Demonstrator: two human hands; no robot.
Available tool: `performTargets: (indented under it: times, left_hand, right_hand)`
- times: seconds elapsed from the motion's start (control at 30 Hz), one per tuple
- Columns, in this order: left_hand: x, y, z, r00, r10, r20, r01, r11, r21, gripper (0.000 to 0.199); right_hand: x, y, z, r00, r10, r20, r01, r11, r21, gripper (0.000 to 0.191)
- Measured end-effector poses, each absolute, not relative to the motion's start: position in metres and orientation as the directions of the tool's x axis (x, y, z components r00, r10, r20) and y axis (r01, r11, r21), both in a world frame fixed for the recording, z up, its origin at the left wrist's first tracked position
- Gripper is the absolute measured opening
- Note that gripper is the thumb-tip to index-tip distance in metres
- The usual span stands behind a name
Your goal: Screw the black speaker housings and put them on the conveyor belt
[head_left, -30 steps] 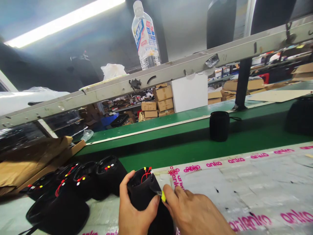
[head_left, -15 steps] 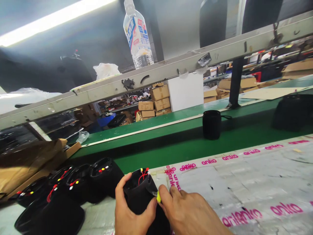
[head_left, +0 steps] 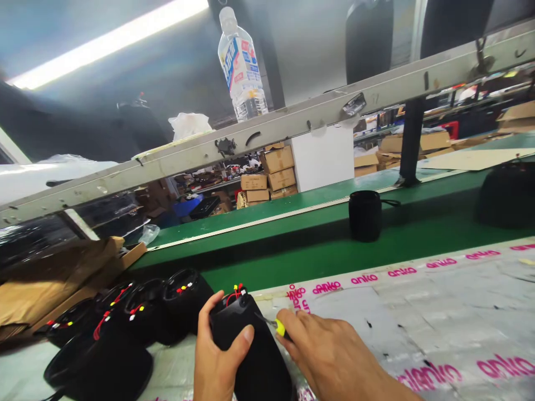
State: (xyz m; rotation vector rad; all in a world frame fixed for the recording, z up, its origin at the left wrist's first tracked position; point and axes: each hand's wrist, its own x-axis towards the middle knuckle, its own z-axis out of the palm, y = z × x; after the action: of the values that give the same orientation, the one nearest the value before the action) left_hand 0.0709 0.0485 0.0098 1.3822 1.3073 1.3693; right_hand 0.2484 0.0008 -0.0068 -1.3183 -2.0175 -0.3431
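A black cylindrical casing, with red wires and small connectors at its open top, leans in my left hand. The fingers wrap round its left side and the thumb lies across its front. My right hand is closed on a tool with a yellow and black handle. The tool's thin metal tip points left and meets the casing's upper right side; the exact contact is hard to make out. Several similar black casings with red wires stand together at the left.
Beyond the bench runs a green conveyor carrying a black cylinder with a loop and a dark object. A cardboard box sits at left. A bottle stands on the rail above.
The casing has turned and tilted in my left hand, showing more of its side. My left thumb has moved up its front, and my right hand with the tool has shifted slightly right.
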Motion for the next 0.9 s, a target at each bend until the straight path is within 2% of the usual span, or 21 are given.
performTargets:
  times: [0.07, 0.2, 0.77, 0.9]
  left_hand:
    - [0.073, 0.046, 0.011, -0.110, 0.972, 0.206, 0.180, -0.184, 0.966, 0.084]
    - [0.077, 0.043, 0.013, -0.112, 0.962, 0.251, 0.253, -0.216, 0.943, 0.082]
    - [0.083, 0.039, 0.013, -0.131, 0.949, 0.287, 0.314, -0.235, 0.920, 0.076]
    - [0.083, 0.038, 0.013, -0.128, 0.948, 0.292, 0.316, -0.241, 0.918, 0.075]
  right_hand:
    - [0.248, 0.002, -0.009, -0.275, 0.733, 0.622, 0.894, 0.433, -0.116, 0.004]
    - [0.244, 0.002, -0.010, -0.290, 0.759, 0.583, 0.915, 0.398, -0.063, 0.018]
    - [0.237, -0.001, -0.010, -0.264, 0.727, 0.634, 0.925, 0.377, -0.048, 0.025]
    - [0.237, -0.002, -0.012, -0.266, 0.708, 0.654, 0.921, 0.388, -0.046, 0.021]
